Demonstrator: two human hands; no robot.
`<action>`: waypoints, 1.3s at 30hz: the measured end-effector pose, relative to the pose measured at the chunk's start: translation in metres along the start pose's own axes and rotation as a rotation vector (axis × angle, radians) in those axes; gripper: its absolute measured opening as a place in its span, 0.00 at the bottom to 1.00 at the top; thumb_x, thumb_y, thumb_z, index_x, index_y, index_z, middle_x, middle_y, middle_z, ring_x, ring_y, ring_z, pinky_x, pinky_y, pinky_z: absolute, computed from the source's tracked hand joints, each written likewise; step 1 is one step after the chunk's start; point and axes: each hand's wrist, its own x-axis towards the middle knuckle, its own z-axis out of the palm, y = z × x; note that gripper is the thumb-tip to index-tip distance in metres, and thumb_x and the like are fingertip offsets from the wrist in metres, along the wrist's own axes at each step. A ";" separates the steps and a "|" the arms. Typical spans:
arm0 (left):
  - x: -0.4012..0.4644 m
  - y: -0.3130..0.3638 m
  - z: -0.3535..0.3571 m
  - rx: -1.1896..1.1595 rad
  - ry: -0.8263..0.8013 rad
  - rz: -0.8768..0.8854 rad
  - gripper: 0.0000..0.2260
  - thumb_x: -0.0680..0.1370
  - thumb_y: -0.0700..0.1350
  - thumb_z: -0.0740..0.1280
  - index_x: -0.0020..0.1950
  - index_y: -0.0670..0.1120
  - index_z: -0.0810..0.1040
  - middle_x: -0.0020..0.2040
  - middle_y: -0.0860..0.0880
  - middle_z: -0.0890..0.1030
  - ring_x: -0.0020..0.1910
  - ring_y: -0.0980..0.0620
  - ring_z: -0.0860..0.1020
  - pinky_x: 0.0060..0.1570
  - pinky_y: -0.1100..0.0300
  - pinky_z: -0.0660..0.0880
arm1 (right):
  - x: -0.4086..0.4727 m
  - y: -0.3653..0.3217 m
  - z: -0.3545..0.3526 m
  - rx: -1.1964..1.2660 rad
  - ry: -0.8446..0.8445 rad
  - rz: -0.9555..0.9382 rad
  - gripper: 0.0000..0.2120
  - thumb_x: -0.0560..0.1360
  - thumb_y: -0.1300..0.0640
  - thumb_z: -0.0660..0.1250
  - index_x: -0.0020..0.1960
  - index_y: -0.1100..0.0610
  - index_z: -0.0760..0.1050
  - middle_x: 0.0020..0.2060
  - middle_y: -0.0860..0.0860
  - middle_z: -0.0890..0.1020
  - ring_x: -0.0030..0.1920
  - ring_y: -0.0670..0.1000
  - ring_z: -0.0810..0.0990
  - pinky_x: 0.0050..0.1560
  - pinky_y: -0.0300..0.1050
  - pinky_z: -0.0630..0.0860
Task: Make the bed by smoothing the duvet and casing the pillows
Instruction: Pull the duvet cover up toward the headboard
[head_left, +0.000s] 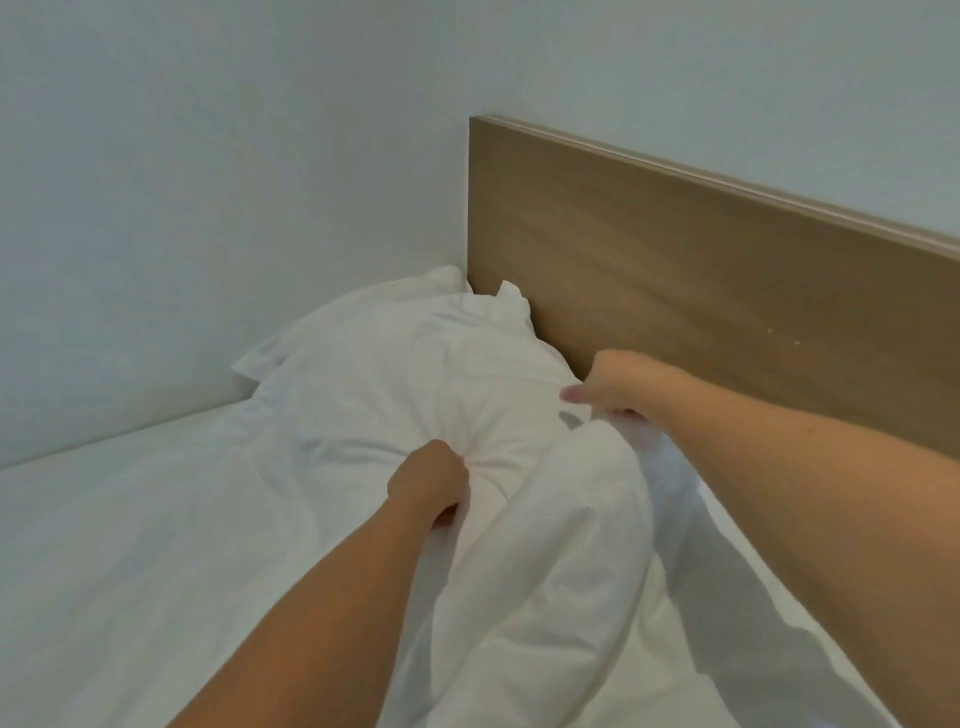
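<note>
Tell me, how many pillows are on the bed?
1 clearly: a pillow by the headboard, gripped by both hands. Bunched bedding may hide more.

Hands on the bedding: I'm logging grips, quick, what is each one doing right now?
Left hand: closed, gripping a bunch of the white duvet.
Right hand: closed, gripping the duvet's edge near the headboard.

I count one pillow (374, 358), one duvet (561, 545), one headboard (701, 260), and my two hands: left hand (428, 480), right hand (618, 382).
</note>
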 end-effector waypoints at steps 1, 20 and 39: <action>0.005 0.001 -0.007 -0.046 -0.024 0.017 0.13 0.81 0.45 0.58 0.54 0.37 0.76 0.42 0.40 0.83 0.37 0.44 0.83 0.38 0.55 0.82 | 0.009 -0.006 0.011 -0.093 -0.167 0.024 0.20 0.73 0.39 0.67 0.55 0.54 0.76 0.56 0.54 0.79 0.50 0.54 0.79 0.53 0.46 0.73; 0.094 0.022 -0.146 -0.097 0.150 0.166 0.14 0.70 0.47 0.61 0.41 0.38 0.82 0.36 0.43 0.84 0.37 0.42 0.82 0.46 0.49 0.82 | 0.095 -0.073 0.106 0.207 0.278 -0.074 0.33 0.80 0.37 0.42 0.77 0.48 0.31 0.78 0.56 0.45 0.77 0.58 0.47 0.75 0.60 0.42; 0.241 0.058 -0.199 -0.350 0.540 0.221 0.26 0.79 0.52 0.62 0.73 0.44 0.61 0.59 0.39 0.77 0.54 0.39 0.79 0.43 0.53 0.76 | 0.139 -0.050 0.226 0.204 0.663 -0.248 0.31 0.81 0.41 0.38 0.77 0.57 0.54 0.77 0.56 0.57 0.77 0.56 0.53 0.75 0.47 0.45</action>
